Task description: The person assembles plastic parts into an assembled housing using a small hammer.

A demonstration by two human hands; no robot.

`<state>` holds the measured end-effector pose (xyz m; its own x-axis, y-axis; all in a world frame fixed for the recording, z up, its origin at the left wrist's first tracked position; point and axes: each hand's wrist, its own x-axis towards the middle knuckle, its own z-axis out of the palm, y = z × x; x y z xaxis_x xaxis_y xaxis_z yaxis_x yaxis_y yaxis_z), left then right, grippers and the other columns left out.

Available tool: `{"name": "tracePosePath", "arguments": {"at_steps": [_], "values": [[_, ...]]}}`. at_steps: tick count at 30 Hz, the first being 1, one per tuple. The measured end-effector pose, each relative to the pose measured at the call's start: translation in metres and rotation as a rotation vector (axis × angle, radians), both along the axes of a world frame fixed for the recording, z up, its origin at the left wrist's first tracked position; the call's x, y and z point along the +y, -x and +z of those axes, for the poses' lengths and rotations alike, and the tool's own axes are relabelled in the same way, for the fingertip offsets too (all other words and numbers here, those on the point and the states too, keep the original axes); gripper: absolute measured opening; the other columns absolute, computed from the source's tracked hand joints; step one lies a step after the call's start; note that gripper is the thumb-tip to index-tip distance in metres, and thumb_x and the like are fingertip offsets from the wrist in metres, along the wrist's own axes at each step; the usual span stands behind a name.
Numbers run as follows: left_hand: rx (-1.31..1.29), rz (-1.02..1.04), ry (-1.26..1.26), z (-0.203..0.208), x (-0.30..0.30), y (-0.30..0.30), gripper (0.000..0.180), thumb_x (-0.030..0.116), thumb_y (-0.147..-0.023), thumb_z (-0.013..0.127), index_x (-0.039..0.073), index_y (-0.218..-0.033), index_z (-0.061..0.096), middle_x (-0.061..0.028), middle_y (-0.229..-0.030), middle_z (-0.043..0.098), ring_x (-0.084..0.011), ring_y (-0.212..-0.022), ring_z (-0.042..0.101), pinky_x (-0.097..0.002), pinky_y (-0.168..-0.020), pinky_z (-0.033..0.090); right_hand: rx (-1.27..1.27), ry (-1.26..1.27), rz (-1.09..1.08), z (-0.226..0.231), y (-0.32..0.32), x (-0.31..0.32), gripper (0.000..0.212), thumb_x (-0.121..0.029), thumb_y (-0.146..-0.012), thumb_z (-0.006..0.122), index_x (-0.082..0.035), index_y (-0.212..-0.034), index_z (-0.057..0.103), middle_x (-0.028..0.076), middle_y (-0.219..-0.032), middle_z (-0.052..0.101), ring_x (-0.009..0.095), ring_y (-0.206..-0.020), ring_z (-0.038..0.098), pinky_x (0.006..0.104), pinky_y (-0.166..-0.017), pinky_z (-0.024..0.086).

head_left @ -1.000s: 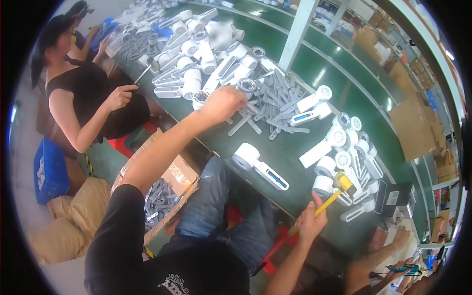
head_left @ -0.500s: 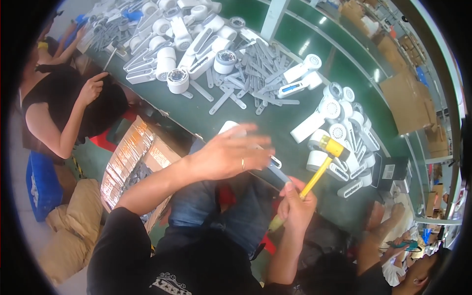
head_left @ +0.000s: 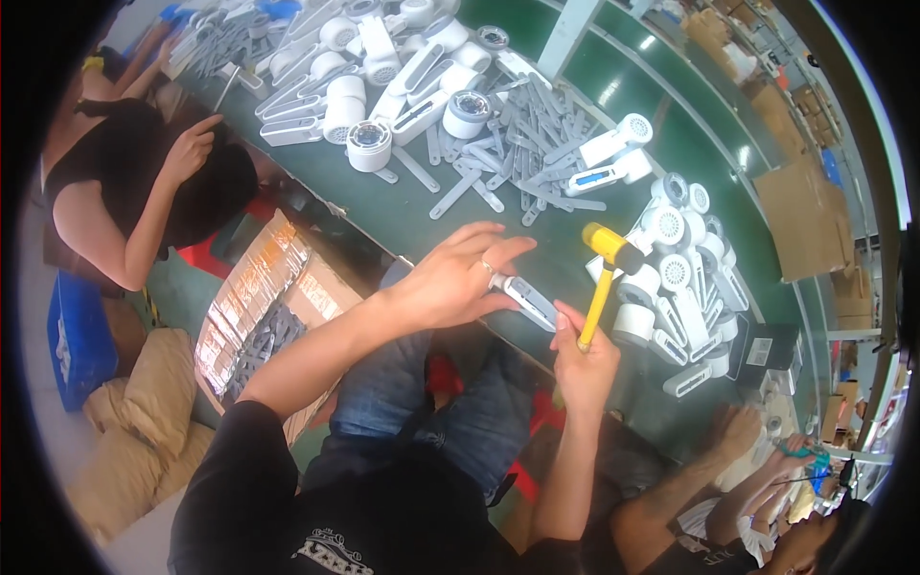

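A second ago the left hand (head_left: 462, 278) was out by the heap of gray strips (head_left: 537, 144). Now it is back at the near edge of the worktop (head_left: 422, 218), bent over one end of the white handle (head_left: 527, 311). Its fingers are spread and partly curled, and its thumb is by the handle's side. How tight it holds cannot be told. The round white head that showed there before is out of sight, and the hand covers that spot.

A gray strip (head_left: 535, 300) now lies along the top of the handle, where blue showed a second ago. So the two parts are together now, but it is hard to tell if the strip is all the way down.

The right hand (head_left: 586, 359) is closed around the yellow hammer (head_left: 598, 305). Its thumb and finger reach the other end of the handle. The hammer's head is up high, apart from the strip. More white parts (head_left: 676, 273) are piled near the right end of the worktop.
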<state>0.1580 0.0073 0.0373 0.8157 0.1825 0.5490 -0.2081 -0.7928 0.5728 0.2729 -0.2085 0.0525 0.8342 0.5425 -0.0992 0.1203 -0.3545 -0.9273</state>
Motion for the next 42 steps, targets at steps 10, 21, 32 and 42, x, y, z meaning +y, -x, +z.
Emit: {"name": "tracePosePath", "arguments": {"at_steps": [10,21,32,42], "values": [[-0.009,-0.135,-0.131,0.005,0.009,-0.005,0.019,0.019,-0.084,0.083,0.011,-0.098,0.073,-0.0046,-0.096,0.065,-0.0251,-0.102,0.067,-0.0529,-0.118,0.043,0.144,0.231,0.096,0.032,-0.011,0.009,0.034,-0.020,-0.104,0.070,-0.004,-0.134,0.073,0.001,-0.066,0.063,0.006,-0.056,0.053,0.0253,-0.052,0.040],[-0.051,-0.065,-0.283,0.015,0.003,-0.007,0.024,0.020,-0.081,0.081,0.013,-0.103,0.076,-0.0039,-0.100,0.072,-0.0234,-0.106,0.070,-0.0512,-0.120,0.043,0.619,-0.022,0.050,0.008,-0.019,0.005,0.041,-0.024,-0.106,0.068,0.004,-0.136,0.066,0.006,-0.063,0.061,0.009,-0.040,0.044,0.0261,-0.039,0.031],[-0.005,-0.325,-0.370,0.009,0.010,-0.028,0.029,0.014,-0.082,0.070,0.014,-0.110,0.080,-0.0040,-0.089,0.072,-0.0245,-0.090,0.073,-0.0476,-0.115,0.050,0.430,-0.207,-0.112,0.016,0.018,-0.020,0.048,-0.026,-0.112,0.056,-0.005,-0.155,0.050,-0.002,-0.063,0.051,0.005,-0.049,0.047,0.0229,-0.043,0.033],[-0.085,-0.295,-0.408,0.014,0.006,-0.026,0.026,0.016,-0.084,0.073,0.015,-0.108,0.082,-0.0020,-0.086,0.072,-0.0200,-0.085,0.072,-0.0473,-0.116,0.048,0.159,0.254,0.001,0.046,0.073,-0.083,0.055,-0.019,-0.114,0.042,-0.010,-0.168,0.032,0.005,-0.065,0.049,0.010,-0.058,0.049,0.0289,-0.057,0.043]]}}
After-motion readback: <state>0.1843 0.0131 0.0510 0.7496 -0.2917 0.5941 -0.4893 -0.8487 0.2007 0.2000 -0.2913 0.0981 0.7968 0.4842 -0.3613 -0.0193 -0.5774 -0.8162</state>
